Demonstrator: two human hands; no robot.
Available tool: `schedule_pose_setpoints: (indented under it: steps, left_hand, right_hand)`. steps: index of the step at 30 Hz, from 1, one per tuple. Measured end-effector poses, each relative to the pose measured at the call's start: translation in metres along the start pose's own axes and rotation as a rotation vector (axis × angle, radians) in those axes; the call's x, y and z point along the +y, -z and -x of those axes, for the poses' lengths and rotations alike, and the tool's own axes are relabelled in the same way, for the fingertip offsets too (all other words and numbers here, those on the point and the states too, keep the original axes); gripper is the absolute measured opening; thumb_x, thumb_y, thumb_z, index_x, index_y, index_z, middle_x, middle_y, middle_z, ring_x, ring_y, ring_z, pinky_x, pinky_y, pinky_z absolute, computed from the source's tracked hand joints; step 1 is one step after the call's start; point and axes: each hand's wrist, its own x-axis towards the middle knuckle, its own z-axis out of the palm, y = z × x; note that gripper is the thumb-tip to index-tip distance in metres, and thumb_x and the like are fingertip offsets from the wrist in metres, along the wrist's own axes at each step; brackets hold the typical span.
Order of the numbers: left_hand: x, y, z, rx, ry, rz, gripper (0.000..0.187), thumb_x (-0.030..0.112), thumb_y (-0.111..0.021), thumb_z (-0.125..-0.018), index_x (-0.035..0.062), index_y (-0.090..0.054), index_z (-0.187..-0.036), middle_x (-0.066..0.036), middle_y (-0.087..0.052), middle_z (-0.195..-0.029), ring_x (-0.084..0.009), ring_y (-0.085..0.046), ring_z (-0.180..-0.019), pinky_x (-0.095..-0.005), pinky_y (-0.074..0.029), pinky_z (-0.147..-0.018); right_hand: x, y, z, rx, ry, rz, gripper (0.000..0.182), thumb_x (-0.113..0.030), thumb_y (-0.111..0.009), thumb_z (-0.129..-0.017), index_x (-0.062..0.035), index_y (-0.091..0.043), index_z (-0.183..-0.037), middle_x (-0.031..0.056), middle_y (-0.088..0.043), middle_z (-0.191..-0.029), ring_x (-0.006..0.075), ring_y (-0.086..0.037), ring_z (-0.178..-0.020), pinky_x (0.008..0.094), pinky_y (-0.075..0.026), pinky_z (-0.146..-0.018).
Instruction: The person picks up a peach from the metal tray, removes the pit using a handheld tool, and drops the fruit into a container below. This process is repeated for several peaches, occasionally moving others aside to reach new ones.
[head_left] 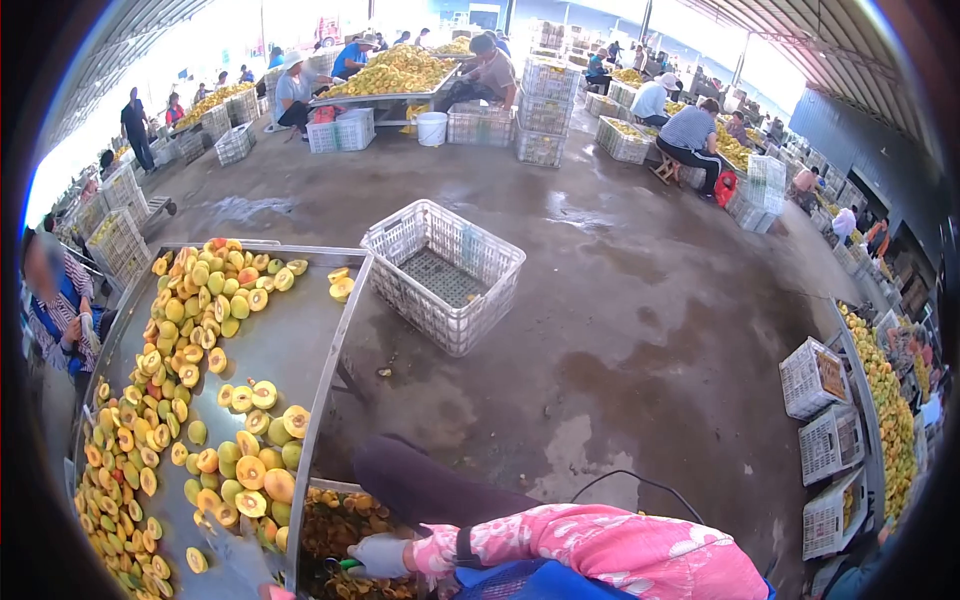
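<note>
My right hand (380, 555), in a pale glove, is closed on a small green tool (349, 564) above a crate of cut fruit (345, 522) beside the table. My left hand (238, 556), also gloved, is at the near edge of the metal table (300, 350); it is blurred, and its fingers cannot be made out. Just beyond it lies a pile of yellow-green fruit (250, 472), some of it halved with brown centres showing. More halved fruit (125, 450) spreads along the table's left side.
An open white crate (445, 270) stands on the wet floor past the table. At the left edge is a person in a striped top (62, 300). White crates (830, 445) line a fruit-covered table at the right. Several people work at tables farther back. A black cable (640, 478) curves nearby.
</note>
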Motion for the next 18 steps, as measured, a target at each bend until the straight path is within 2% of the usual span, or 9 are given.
schedule_pose_setpoints:
  steps: [3, 6, 7, 10, 13, 14, 16, 17, 18]
  left_hand:
    - [-0.015, -0.018, -0.008, -0.036, -0.112, 0.016, 0.025, 0.017, -0.058, -0.088, -0.0015, -0.060, -0.105, -0.021, -0.058, -0.112, -0.0341, -0.055, -0.103, -0.0401, -0.045, -0.091]
    - [-0.040, -0.009, -0.009, -0.365, -0.033, 0.351, 0.028, 0.009, -0.061, -0.088, 0.0004, -0.059, -0.114, -0.020, -0.052, -0.124, -0.0340, -0.051, -0.114, -0.0384, -0.042, -0.096]
    - [-0.046, -0.004, -0.004, -0.360, -0.026, 0.343, 0.028, 0.009, -0.061, -0.088, 0.0004, -0.059, -0.114, -0.020, -0.052, -0.124, -0.0340, -0.051, -0.114, -0.0384, -0.042, -0.096]
    - [-0.045, 0.011, 0.010, -0.381, -0.109, 0.158, 0.034, 0.007, -0.062, -0.086, 0.0016, -0.059, -0.119, -0.020, -0.055, -0.121, -0.0325, -0.054, -0.112, -0.0385, -0.044, -0.095]
    - [-0.040, 0.023, 0.026, -0.430, 0.028, 0.423, 0.035, 0.010, -0.061, -0.087, 0.0031, -0.059, -0.121, -0.018, -0.063, -0.109, -0.0306, -0.064, -0.093, -0.0382, -0.050, -0.086]
    - [-0.022, 0.039, 0.021, -0.439, 0.068, 0.298, 0.032, 0.014, -0.061, -0.087, 0.0015, -0.061, -0.116, -0.019, -0.064, -0.109, -0.0300, -0.066, -0.088, -0.0393, -0.052, -0.081]
    - [-0.039, 0.044, 0.031, -0.433, -0.231, -0.104, 0.030, 0.021, -0.060, -0.088, 0.0042, -0.062, -0.113, -0.017, -0.065, -0.103, -0.0330, -0.062, -0.090, -0.0416, -0.049, -0.081]
    - [-0.046, 0.048, 0.036, -0.391, -0.375, -0.295, 0.029, 0.024, -0.059, -0.088, 0.0056, -0.063, -0.111, -0.015, -0.065, -0.101, -0.0345, -0.061, -0.091, -0.0428, -0.047, -0.082]
    - [-0.029, 0.055, 0.041, -0.318, -0.122, -0.008, 0.027, 0.019, -0.058, -0.088, 0.0063, -0.062, -0.111, -0.014, -0.065, -0.100, -0.0315, -0.061, -0.092, -0.0397, -0.047, -0.083]
  right_hand:
    - [0.012, -0.008, 0.001, -0.062, 0.052, -0.020, 0.042, -0.043, -0.051, -0.092, -0.0021, -0.057, -0.099, 0.0219, -0.065, -0.084, 0.0396, -0.063, -0.084, 0.0485, -0.048, -0.076]
    - [0.012, -0.009, 0.005, -0.128, 0.035, -0.037, 0.043, -0.043, -0.050, -0.092, -0.0014, -0.057, -0.098, 0.0226, -0.065, -0.083, 0.0402, -0.063, -0.084, 0.0487, -0.048, -0.076]
    - [0.011, -0.012, 0.004, -0.136, 0.043, -0.035, 0.043, -0.043, -0.050, -0.092, -0.0014, -0.057, -0.098, 0.0226, -0.065, -0.083, 0.0402, -0.063, -0.084, 0.0487, -0.048, -0.076]
    - [0.007, -0.014, 0.005, -0.087, 0.095, -0.061, 0.043, -0.043, -0.050, -0.093, -0.0002, -0.057, -0.096, 0.0232, -0.064, -0.081, 0.0393, -0.063, -0.082, 0.0482, -0.048, -0.073]
    - [-0.004, -0.004, 0.010, -0.129, 0.075, -0.098, 0.038, -0.038, -0.049, -0.095, -0.0014, -0.057, -0.094, 0.0227, -0.064, -0.080, 0.0370, -0.063, -0.076, 0.0471, -0.049, -0.062]
    - [0.025, -0.031, 0.002, 0.163, 0.518, 0.058, 0.025, -0.028, -0.049, -0.094, -0.0045, -0.058, -0.093, 0.0185, -0.061, -0.077, 0.0368, -0.061, -0.067, 0.0456, -0.048, -0.058]
    - [0.011, -0.022, 0.005, 0.109, 0.234, -0.230, 0.027, -0.028, -0.052, -0.091, -0.0020, -0.060, -0.090, 0.0173, -0.060, -0.073, 0.0368, -0.059, -0.067, 0.0467, -0.047, -0.059]
    - [0.022, -0.024, -0.001, 0.307, 0.735, 0.348, 0.015, -0.017, -0.055, -0.086, -0.0053, -0.059, -0.094, 0.0121, -0.058, -0.075, 0.0303, -0.058, -0.068, 0.0409, -0.049, -0.056]
    - [0.018, -0.015, -0.002, 0.400, 0.819, 0.382, 0.016, -0.011, -0.056, -0.080, -0.0073, -0.059, -0.095, 0.0095, -0.056, -0.078, 0.0270, -0.057, -0.070, 0.0359, -0.050, -0.054]
